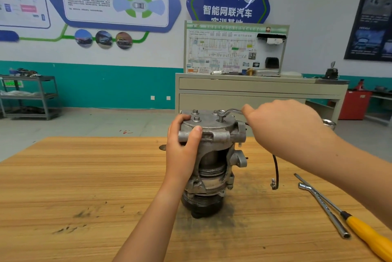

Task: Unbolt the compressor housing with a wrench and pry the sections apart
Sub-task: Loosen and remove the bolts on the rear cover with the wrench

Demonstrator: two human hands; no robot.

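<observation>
A grey metal compressor (214, 155) stands upright on the wooden table (84, 177), its black pulley end down. Several bolts stick up from its flat top cover (209, 120). My left hand (183, 145) grips the left side of the cover, thumb across a mounting lug. A silver wrench (228, 112) sits with its ring end on the bolt at the top right of the cover. My right hand (282, 126) holds the wrench handle, which is mostly hidden under the fingers.
A yellow-handled screwdriver (364, 232) and an L-shaped socket wrench (324, 210) lie on the table to the right. A black wire (275, 172) hangs from the compressor. A grey cabinet (254, 92) with a display board stands behind the table.
</observation>
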